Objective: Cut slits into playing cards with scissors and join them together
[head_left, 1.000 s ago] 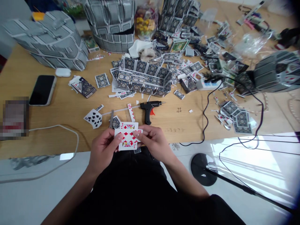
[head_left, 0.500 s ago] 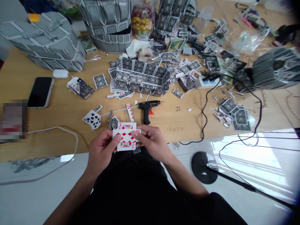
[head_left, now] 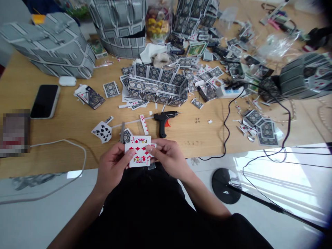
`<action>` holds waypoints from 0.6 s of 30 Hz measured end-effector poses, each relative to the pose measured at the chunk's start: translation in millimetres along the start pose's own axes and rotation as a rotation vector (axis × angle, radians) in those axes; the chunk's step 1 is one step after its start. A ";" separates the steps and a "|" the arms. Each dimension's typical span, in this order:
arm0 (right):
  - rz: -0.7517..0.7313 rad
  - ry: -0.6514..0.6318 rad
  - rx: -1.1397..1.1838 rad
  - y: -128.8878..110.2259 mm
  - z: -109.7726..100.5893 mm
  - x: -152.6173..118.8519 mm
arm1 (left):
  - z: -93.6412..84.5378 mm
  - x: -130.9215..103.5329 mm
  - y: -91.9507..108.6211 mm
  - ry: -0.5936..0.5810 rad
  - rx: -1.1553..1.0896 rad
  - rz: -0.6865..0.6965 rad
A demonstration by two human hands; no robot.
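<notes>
Resting between both hands' fingers (head_left: 131, 152): cards (head_left: 140, 152)

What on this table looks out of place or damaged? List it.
Loose playing cards and cut card scraps lie scattered across the wooden table, many trimmed or torn. A nine of spades near the glue gun lies askew with a corner cut off. Both hands, left hand and right hand, hold crossed red cards.

head cam | worn on the person's head | faces forward-down toward 12 o'clock | near the light wooden tabletop (head_left: 77, 121) edge | single view
</notes>
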State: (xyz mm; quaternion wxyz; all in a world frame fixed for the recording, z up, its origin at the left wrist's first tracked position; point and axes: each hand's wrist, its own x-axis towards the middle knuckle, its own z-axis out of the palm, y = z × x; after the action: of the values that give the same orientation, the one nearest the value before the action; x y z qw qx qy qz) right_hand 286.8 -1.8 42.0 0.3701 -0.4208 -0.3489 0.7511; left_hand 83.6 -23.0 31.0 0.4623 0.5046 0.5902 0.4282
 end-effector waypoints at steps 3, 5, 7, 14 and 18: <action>-0.003 0.007 -0.001 1.0 0.5 0.2 | -0.5 0.3 -0.7 -0.006 -0.005 0.003; -0.001 0.015 -0.005 1.9 1.1 0.3 | -2.0 1.3 -2.7 -0.024 -0.026 -0.013; -0.007 0.018 -0.006 3.1 1.9 0.3 | -4.2 3.2 -5.0 -0.058 -0.057 -0.049; -0.041 0.013 -0.023 4.8 4.5 -1.7 | -9.5 9.3 -5.1 -0.138 -0.146 -0.123; -0.041 0.011 -0.015 4.1 4.8 -1.3 | -10.5 8.7 -8.5 -0.144 -0.123 -0.087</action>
State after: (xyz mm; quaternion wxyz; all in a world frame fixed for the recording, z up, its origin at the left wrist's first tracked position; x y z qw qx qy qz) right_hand 281.9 -5.9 40.9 0.3840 -0.4206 -0.3611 0.7384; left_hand 71.1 -15.9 23.9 0.5516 0.4786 0.5495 0.4058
